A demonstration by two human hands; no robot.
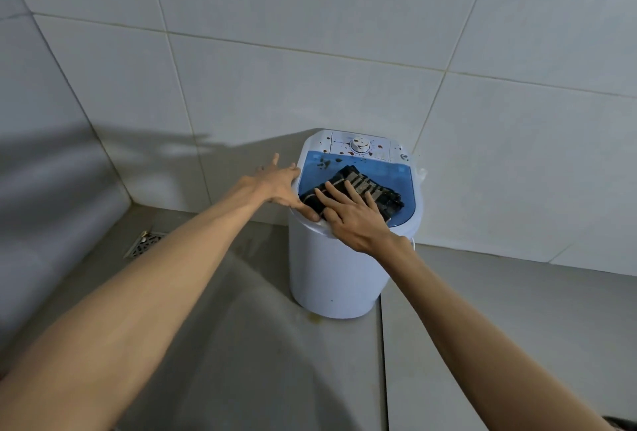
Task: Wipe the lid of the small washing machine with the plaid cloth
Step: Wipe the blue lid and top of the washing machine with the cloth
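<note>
Smearing is the risk: right hand (351, 217) presses flat, unclenched, on the plaid cloth (358, 191); dark spots (324, 164) beyond its fingertips may spread across the lid (396, 175). Left hand (279, 186), open, steadies the rim beside it.

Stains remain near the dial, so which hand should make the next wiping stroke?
The right hand: it lies flat on the plaid cloth on the blue lid. The left hand only grips the machine's rim, steadying it.
</note>
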